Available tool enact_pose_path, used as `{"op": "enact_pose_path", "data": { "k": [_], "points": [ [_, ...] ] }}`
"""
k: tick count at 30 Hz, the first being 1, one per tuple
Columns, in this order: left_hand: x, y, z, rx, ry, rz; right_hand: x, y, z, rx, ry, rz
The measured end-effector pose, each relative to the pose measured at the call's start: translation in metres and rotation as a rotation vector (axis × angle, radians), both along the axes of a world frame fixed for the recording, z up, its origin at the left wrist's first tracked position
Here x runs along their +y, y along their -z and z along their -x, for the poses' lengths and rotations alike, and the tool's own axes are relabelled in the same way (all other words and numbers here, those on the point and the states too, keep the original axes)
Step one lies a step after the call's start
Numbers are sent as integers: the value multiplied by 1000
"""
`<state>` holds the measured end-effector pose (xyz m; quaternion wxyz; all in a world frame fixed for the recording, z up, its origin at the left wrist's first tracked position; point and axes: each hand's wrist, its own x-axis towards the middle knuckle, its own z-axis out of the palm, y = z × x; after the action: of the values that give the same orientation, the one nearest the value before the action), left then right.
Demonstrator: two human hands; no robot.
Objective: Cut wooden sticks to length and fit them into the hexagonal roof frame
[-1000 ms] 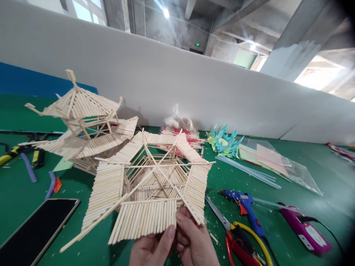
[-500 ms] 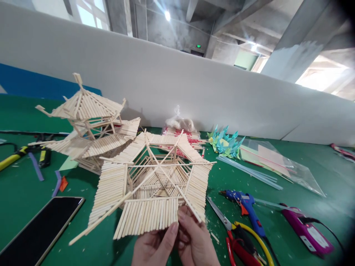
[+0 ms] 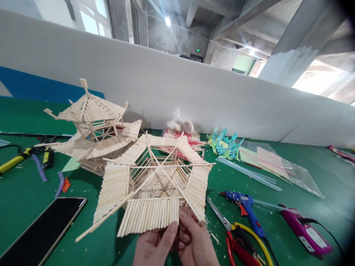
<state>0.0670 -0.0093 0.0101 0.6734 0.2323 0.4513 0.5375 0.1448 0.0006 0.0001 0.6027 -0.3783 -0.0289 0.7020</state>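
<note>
A hexagonal pavilion roof of pale wooden sticks [image 3: 159, 166] lies in front of me, its middle open and crossed by long sticks. Its front panel [image 3: 149, 216] is a row of sticks side by side. My left hand [image 3: 155, 242] grips this panel from below, thumb on its lower right corner. My right hand [image 3: 195, 232] has its fingers pinched together at the panel's right edge, beside the slanting rib stick [image 3: 190, 203]. Whatever is between those fingertips is hidden. A tiered stick pavilion [image 3: 91, 129] stands behind on the left.
A phone [image 3: 46, 229] lies at front left, with pliers [image 3: 16, 160] beyond. On the right are scissors [image 3: 222, 214], a blue glue gun [image 3: 246, 207], red-and-yellow-handled pliers [image 3: 249, 244] and a purple device [image 3: 306, 232]. Glue sticks [image 3: 249, 173] and a folded-paper piece [image 3: 226, 144] lie behind.
The view has shifted slightly, and the roof's left side sits a little farther right. Both hands keep the same grip at the front panel's right edge.
</note>
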Motion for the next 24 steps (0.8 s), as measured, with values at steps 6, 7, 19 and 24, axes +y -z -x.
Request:
{"op": "enact_pose_path", "data": {
  "k": [6,7,19,24],
  "points": [
    [0,-4,-4,-15,-49,-8,1,0,0,-16,17,-31],
    [0,-5,-3,-12,-45,-5,1,0,0,-16,21,-33],
    [0,-9,-2,33,-8,2,0,1,-2,-63,14,-54],
    [-3,-9,0,30,29,-4,0,-4,-3,-16,-36,-2]
  ]
}}
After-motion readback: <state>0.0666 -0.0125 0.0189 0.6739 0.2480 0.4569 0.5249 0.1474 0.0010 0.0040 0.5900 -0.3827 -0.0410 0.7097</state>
